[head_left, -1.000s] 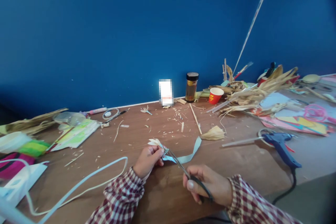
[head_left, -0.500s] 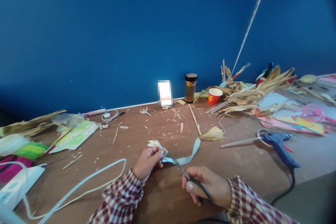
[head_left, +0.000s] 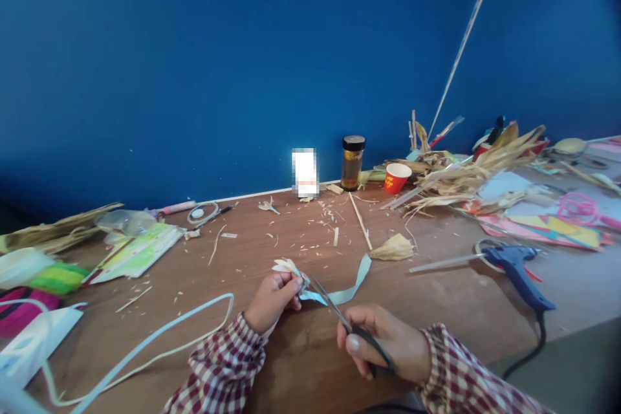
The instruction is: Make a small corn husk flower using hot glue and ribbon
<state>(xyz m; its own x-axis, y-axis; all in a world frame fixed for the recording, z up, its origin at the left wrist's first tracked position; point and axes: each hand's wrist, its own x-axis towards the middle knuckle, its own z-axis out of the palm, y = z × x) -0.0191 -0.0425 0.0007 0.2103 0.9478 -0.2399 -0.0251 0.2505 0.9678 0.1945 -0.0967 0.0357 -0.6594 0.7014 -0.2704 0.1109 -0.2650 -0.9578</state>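
Note:
Between the thumb and fingers of my left hand (head_left: 274, 297) is a small pale flower (head_left: 286, 265), its petals pointing up and left. A light blue ribbon (head_left: 349, 294) runs from the flower's base and curls to the right on the table. My right hand (head_left: 381, 343) is wrapped round the dark handles of scissors (head_left: 334, 310). Their blades point up and left, with the tips close to the flower's base and the ribbon; whether they touch, I cannot tell. A dried husk piece (head_left: 392, 248) lies just beyond the ribbon's end.
A blue glue gun (head_left: 517, 272) lies at right, its cord dropping over the table edge. At the back stand a dark-lidded jar (head_left: 352, 165) and a red paper cup (head_left: 398, 179) beside heaped dried husks (head_left: 451, 181). White cable (head_left: 160, 330) loops at left. Scraps litter the brown table (head_left: 194, 297).
The scissors and my right hand have shifted very slightly right, so the blade tips sit a little farther from the flower. My left hand stays still with the flower.

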